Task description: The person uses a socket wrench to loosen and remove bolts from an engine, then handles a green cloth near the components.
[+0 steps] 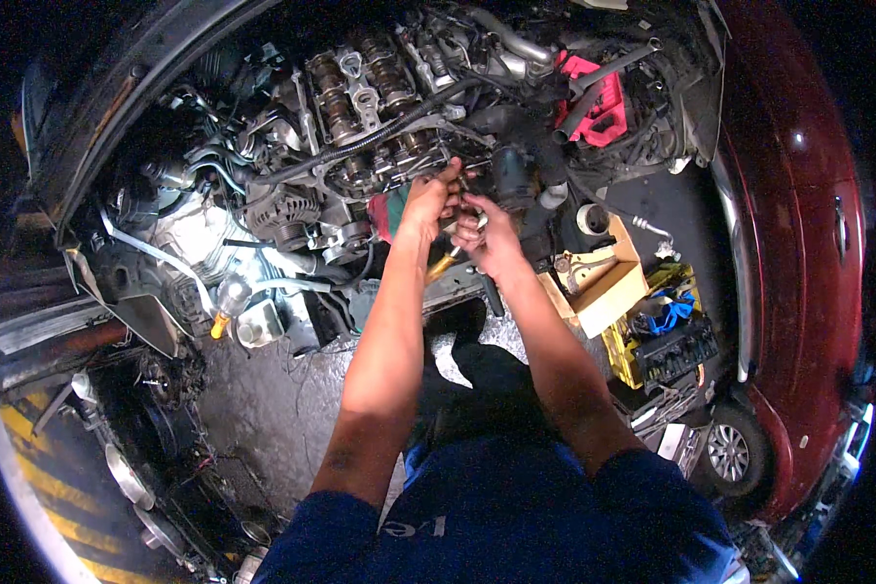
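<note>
Both my hands are close together over the front of an opened car engine (365, 92). My left hand (430, 202) is closed, its fingers pinched at the engine's front edge on something too small to make out. Just right of it, my right hand (492, 237) is closed too, with a small pale piece showing at its fingers that I cannot name. A yellow-handled tool (442, 266) sits below the hands; whether the right hand touches it is hidden. A red and green cloth (387, 212) lies left of my left wrist.
A lit work lamp (232, 295) hangs at the left of the engine bay. A pink tray (594, 102) rests at the back right. An open cardboard box (613, 292) and a yellow-black toolbox (667, 350) stand at right, beside a dark red car (803, 243).
</note>
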